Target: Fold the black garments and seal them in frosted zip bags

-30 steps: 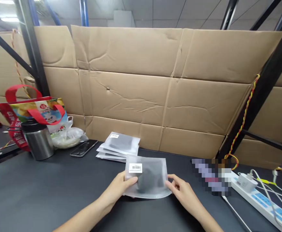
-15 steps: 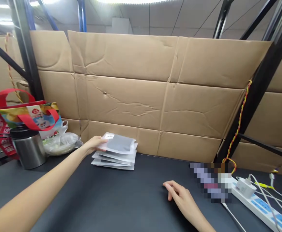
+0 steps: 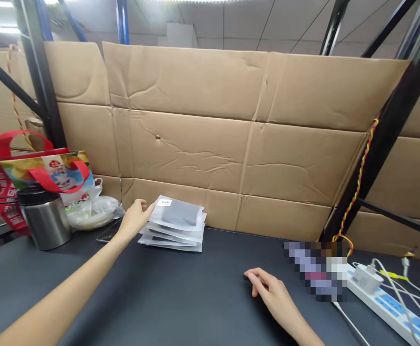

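**Two Hands, One Stack of Bags**

We reach our left hand [image 3: 135, 221] to the left edge of a stack of frosted plastic bags [image 3: 176, 226] on the black table [image 3: 181, 298]. Its fingers meet the top bag, but we cannot tell whether they grip it. Our right hand [image 3: 271, 288] sits well right of the stack, fingers loosely curled, holding nothing, near a power strip [image 3: 383, 300]. A steel flask [image 3: 46, 223] stands farther left.

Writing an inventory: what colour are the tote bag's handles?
The handles are red, best seen in the head view.
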Demonstrator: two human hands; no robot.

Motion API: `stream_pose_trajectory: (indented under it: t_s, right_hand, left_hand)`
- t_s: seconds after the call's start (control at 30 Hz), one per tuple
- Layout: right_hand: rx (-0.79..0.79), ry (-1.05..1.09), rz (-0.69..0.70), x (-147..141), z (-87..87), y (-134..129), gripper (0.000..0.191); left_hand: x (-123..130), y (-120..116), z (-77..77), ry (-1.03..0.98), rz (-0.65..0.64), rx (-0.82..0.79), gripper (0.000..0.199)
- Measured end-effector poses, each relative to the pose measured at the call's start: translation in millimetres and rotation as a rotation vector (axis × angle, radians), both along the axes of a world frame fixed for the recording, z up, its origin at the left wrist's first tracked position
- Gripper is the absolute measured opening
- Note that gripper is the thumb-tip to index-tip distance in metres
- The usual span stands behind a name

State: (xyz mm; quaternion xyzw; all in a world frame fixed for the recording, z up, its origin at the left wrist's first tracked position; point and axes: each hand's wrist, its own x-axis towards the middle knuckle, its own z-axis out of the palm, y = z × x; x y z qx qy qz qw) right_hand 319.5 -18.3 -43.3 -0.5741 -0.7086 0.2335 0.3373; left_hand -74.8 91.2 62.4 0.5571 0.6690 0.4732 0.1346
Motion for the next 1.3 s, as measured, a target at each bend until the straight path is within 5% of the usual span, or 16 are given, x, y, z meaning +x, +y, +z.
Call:
stream_pose_trajectory:
  t_s: [0.13, 0.3, 0.37, 0.67, 1.3]
  right_hand:
    - [0.097, -0.038, -0.019, -1, -7.9, 2, 0.039]
    - [0.191, -0.236, 0.038, -6, -17.7, 4, 0.042]
    - [0.161, -0.311, 0.069, -8, -16.9, 4, 0.048]
    - [0.084, -0.434, 0.077, -9, -7.6, 8, 0.057]
    - [0.098, -0.43, 0.066, -8, -13.0, 10, 0.056]
  left_hand:
    - [31, -44, -20.2, 0.213, -0.174, 0.231, 0.031]
    - [75, -100, -64.5, 0.605, -0.84, 0.188, 0.035]
    - [78, -107, -76.8, 0.732, -0.967, 0.104, 0.045]
    - [64, -96, -92.1, 0.762, -0.881, -0.082, 0.05]
    - [61, -94, -95.0, 0.709, -0.904, -0.077, 0.051]
